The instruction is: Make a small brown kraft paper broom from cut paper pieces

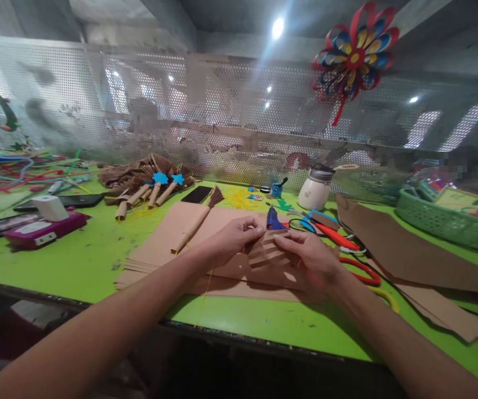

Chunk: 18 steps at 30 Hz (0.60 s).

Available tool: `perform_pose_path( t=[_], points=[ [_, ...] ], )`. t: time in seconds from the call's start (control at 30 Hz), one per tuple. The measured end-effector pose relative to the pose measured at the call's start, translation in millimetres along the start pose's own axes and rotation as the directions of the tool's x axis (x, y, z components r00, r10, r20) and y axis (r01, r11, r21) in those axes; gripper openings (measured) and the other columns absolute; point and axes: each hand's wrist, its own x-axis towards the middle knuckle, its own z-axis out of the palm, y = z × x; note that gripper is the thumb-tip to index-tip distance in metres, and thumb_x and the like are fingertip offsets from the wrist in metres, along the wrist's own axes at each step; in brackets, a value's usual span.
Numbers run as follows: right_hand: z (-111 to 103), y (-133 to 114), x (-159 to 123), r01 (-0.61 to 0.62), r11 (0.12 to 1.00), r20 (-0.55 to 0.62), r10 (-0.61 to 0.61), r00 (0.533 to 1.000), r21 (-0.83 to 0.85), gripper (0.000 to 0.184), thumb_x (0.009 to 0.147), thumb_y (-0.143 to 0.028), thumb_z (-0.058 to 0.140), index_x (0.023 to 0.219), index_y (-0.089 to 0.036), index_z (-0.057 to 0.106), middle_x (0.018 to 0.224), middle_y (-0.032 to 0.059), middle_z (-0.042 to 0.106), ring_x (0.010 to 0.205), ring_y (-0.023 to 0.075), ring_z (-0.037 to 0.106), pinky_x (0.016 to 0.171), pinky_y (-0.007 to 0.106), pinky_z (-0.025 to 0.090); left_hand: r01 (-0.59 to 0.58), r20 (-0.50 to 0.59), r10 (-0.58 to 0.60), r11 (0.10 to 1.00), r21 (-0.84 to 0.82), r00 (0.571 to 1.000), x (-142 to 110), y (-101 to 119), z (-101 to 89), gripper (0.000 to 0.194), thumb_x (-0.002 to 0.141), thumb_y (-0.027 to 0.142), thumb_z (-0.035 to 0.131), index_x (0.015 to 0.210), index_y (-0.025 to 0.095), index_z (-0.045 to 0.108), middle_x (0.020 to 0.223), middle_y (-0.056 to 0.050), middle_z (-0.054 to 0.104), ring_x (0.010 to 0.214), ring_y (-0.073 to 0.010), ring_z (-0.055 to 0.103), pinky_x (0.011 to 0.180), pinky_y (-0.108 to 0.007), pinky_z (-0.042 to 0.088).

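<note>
Between my two hands is a small piece of folded brown paper point(267, 250) with pleats across it. My left hand point(239, 237) pinches its upper left edge. On the right side, my right hand point(307, 249) grips it with thumb and fingers. Below lies a stack of brown paper sheets point(151, 244). On that stack, left of my hands, rests a rolled paper tube point(191, 227) with a fringed end and a yellow string. Just behind the folded paper stands a blue glue gun point(275, 219).
Finished paper brooms point(155, 191) with blue cutouts lie at the back left. A purple power strip point(45, 230) sits left. Red-handled scissors point(361, 271), a cream jar point(314, 191), brown sheets point(409, 249) and a green basket point(450, 221) occupy the right. The green table's point(263, 316) front edge is near me.
</note>
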Motion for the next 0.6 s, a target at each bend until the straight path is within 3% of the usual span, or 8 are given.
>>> perform_pose_path(
  t=[0.37, 0.6],
  points=[
    [2.5, 1.9, -0.8, 0.047, 0.988, -0.122, -0.065, 0.99, -0.145, 0.029, 0.064, -0.041, 0.073, 0.071, -0.014, 0.064, 0.059, -0.0004, 0.059, 0.049, 0.0096, 0.046, 0.048, 0.025, 0.033, -0.085, -0.116, 0.105, 0.983, 0.163, 0.988, 2.2, 7.0, 2.8, 0.021, 0.077, 0.034, 0.056, 0.07, 0.015, 0.05, 0.052, 0.007, 0.039, 0.045, -0.0059, 0.033, 0.043, -0.018, 0.024],
    [0.7, 2.3, 0.8, 0.101, 0.984, -0.169, -0.125, 0.978, -0.145, 0.035, 0.063, -0.047, 0.073, 0.079, -0.016, 0.065, 0.056, -0.0013, 0.055, 0.052, 0.0122, 0.048, 0.05, 0.027, 0.036, -0.042, 0.037, 0.042, 0.999, -0.014, 0.998, -3.7, 4.9, -0.2, 0.03, 0.081, 0.044, 0.052, 0.075, 0.014, 0.055, 0.061, 0.004, 0.043, 0.055, -0.0078, 0.041, 0.051, -0.019, 0.033]
  ],
)
